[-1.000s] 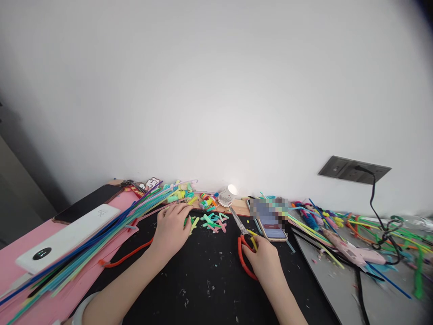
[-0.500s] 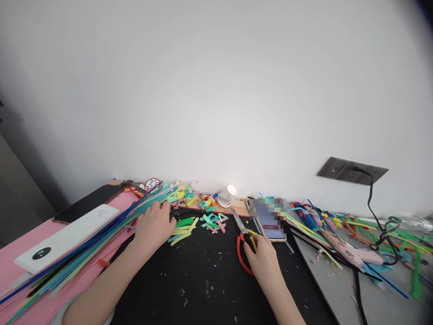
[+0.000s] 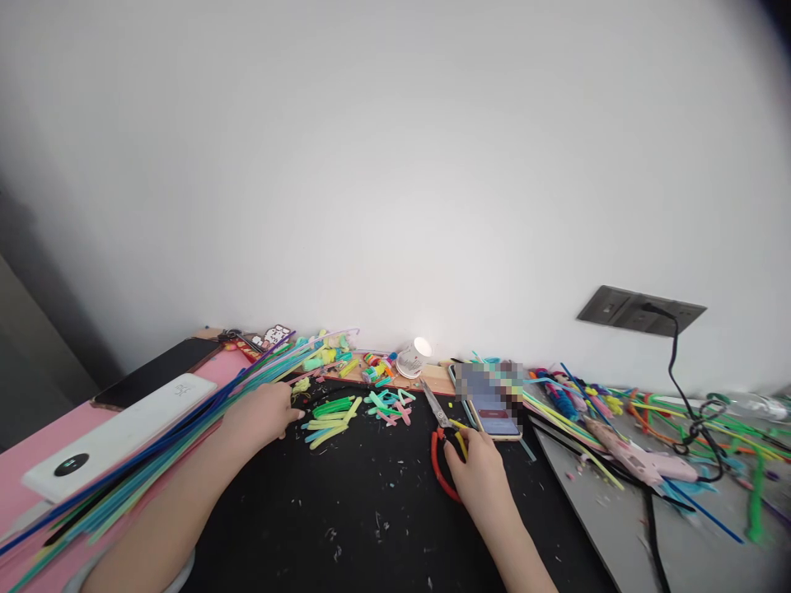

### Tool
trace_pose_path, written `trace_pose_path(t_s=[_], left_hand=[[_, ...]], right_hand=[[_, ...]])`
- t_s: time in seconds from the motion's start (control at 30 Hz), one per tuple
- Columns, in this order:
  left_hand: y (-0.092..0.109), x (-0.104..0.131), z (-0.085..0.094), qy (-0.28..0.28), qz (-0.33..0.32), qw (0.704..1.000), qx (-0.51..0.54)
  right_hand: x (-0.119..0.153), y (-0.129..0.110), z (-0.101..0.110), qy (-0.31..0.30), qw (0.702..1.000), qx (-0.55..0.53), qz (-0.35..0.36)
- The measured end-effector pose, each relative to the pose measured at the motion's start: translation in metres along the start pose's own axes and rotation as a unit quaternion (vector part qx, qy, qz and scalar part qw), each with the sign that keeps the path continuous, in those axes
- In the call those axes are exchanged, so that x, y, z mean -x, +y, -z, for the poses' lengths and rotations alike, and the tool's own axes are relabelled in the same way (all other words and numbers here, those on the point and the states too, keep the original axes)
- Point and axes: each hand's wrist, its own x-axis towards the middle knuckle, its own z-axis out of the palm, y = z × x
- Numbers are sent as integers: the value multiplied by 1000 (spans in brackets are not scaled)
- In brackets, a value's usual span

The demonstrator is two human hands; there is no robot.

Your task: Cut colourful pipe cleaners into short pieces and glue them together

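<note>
My left hand [image 3: 263, 414] is at the right edge of a long bundle of pipe cleaners [image 3: 166, 436], its fingers bent; whether it holds something is too small to tell. Right of it lie cut green and yellow pieces [image 3: 332, 420] on the black mat [image 3: 346, 511]. My right hand [image 3: 479, 465] is closed on a yellow piece beside red-handled scissors [image 3: 440, 420], whose blades point away. Whether it also grips the scissors' handle cannot be made out. Short teal and pink pieces [image 3: 389, 405] lie between the hands.
A white power bank [image 3: 124, 432] and a dark phone [image 3: 157, 372] lie left. Near the wall are a paper cup [image 3: 414, 357] and a lit phone [image 3: 491, 403]. At right lie a pink glue gun [image 3: 643, 453], its cord and many pipe cleaners.
My left hand has moved left and slightly nearer, away from the green and yellow pieces. My right hand and the scissors have barely shifted.
</note>
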Motion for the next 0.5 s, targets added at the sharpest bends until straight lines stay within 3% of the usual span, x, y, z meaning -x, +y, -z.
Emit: trace_pose_path(t_s=[0.03,0.1,0.27,0.4,0.5], left_hand=[[3,0,2,-17,12,1000,-6],[13,1,7,2,15,1000,1],[39,12,18,199,-13,978,57],[50,18,20,205,-21,954,217],[50,17,18,176,-15,909,376]], right_hand=[[0,0,0,3,1000,-3,-1],[0,0,0,11,1000,-9,-5],[-1,-4,7,37,999,-24,-4],[3,-14,18,53,992,-114,33],[8,-24,23,16,975,-219,47]])
